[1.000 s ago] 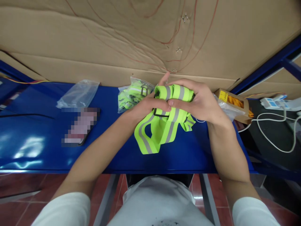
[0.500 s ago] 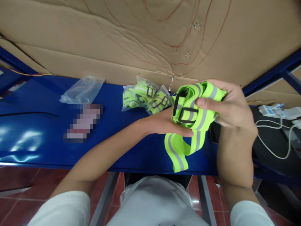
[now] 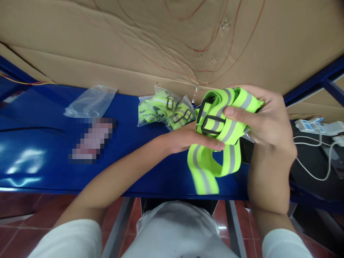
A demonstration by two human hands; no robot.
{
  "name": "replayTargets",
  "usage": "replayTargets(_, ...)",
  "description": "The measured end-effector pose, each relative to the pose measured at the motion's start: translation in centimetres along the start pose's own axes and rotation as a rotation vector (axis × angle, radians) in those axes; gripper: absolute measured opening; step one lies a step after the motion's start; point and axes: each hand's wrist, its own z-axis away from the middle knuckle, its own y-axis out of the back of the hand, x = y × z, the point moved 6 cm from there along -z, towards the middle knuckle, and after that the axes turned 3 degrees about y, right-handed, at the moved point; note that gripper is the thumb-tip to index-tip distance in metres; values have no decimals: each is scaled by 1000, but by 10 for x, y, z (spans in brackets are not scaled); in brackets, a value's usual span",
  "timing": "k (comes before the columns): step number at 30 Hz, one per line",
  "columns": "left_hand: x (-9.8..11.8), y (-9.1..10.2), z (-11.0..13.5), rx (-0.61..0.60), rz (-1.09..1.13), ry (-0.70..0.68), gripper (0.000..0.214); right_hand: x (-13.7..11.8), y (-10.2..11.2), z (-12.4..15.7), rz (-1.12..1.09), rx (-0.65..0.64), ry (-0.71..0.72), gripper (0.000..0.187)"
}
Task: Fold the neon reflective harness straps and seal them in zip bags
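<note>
A neon yellow-green reflective strap [image 3: 229, 130] with a grey stripe and black plastic buckles is bunched in folds between my two hands, above the blue table. My right hand [image 3: 264, 116] grips the bundle from the right, thumb pressed across the front. From the left, my left hand [image 3: 192, 139] holds its lower side, with the thumb in front and the other fingers hidden behind the folds. A loose end of the strap hangs in a loop below, toward the table's front edge.
Clear zip bags [image 3: 166, 109] with similar straps lie behind my left hand. A clear plastic bag [image 3: 91, 102] and a pixelated item [image 3: 92, 139] sit left on the blue table [image 3: 139, 161]. A white cable [image 3: 309, 168] and white device [image 3: 309, 126] are at right. Cardboard [image 3: 150, 46] stands behind.
The strap bundle is tilted slightly and raised a little in my hands. Its hanging end has swung and opened into a wider loop. Both hands keep their hold.
</note>
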Motion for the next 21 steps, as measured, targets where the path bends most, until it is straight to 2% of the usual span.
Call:
replayTargets(6, -10, -17, 2, -294, 159, 90, 50, 5, -15, 1, -80, -58, -101, 42)
replayTargets(9, -8, -13, 1, -226, 89, 80, 44, 6, -15, -1, -141, -73, -69, 42)
replayTargets(11, -5, -9, 1, -158, -28, 71, 31, 5, -12, -1, -139, -67, -37, 44)
replayTargets(13, -1, -8, 1, -128, -114, 52, 16, 2, -9, -1, -79, -57, 11, 43)
replayTargets(15, 3, -7, 2, -114, -125, 28, 11, -9, -6, 2, 50, -16, 95, 40)
replayTargets(21, 15, -13, 6, -101, 82, -64, 37, -56, -13, 25, 486, 115, 340, 24)
